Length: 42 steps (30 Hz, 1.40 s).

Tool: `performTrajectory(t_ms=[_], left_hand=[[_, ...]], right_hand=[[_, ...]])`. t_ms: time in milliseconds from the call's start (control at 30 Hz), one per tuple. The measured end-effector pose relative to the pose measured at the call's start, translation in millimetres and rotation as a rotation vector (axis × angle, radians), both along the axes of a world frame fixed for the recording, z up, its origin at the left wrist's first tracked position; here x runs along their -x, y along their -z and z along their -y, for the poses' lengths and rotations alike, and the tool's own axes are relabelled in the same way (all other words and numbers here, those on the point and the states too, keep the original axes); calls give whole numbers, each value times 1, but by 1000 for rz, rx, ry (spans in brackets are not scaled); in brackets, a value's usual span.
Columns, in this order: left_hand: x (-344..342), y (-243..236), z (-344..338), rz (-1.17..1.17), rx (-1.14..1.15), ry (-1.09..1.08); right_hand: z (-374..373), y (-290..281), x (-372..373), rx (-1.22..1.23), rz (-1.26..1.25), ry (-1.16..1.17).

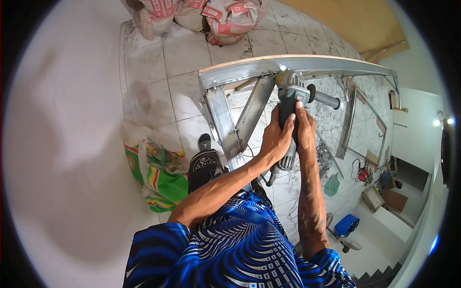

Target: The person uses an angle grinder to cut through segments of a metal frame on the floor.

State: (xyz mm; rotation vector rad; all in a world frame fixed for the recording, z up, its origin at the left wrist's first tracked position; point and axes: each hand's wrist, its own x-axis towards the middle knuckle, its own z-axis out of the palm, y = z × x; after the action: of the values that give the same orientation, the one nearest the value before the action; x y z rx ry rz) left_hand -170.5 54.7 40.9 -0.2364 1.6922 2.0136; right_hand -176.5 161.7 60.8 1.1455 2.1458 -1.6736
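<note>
Both my hands grip an angle grinder [291, 91] with a dark body and grey metal head. My left hand [278, 137] wraps round the body from the left, thumb pointing forward. On the other side my right hand [305, 127] closes on it, with its thumb on top of the tool near the head. A side handle [326, 99] sticks out to the right, held by neither hand. The grinder's head is at the metal frame [235, 73], just right of where a diagonal brace [257, 108] meets the top rail. The disc's contact with the metal cannot be made out.
A metal leg [222, 117] of the frame stands near my shoe [204, 165]. Green plastic sacks [163, 177] lie at left beside the wall; red-and-white bags [230, 24] sit at the back. Metal bars [348, 129], a blue bag [346, 224] and a red tool [362, 174] lie on the right floor.
</note>
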Motion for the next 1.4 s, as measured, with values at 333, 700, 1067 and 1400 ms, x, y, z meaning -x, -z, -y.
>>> performTrajectory(t_ms=[333, 700, 1067, 1400], left_hand=[[4, 1, -5, 109, -65, -45], [5, 1, -8, 174, -141, -69], [-1, 8, -12, 174, -231, -115], [-3, 12, -15, 126, -231, -134]], right_hand=[[-4, -2, 12, -46, 14, -62], [-13, 3, 14, -92, 48, -150], [-12, -1, 14, -195, 73, -206], [-12, -6, 16, -245, 88, -242]])
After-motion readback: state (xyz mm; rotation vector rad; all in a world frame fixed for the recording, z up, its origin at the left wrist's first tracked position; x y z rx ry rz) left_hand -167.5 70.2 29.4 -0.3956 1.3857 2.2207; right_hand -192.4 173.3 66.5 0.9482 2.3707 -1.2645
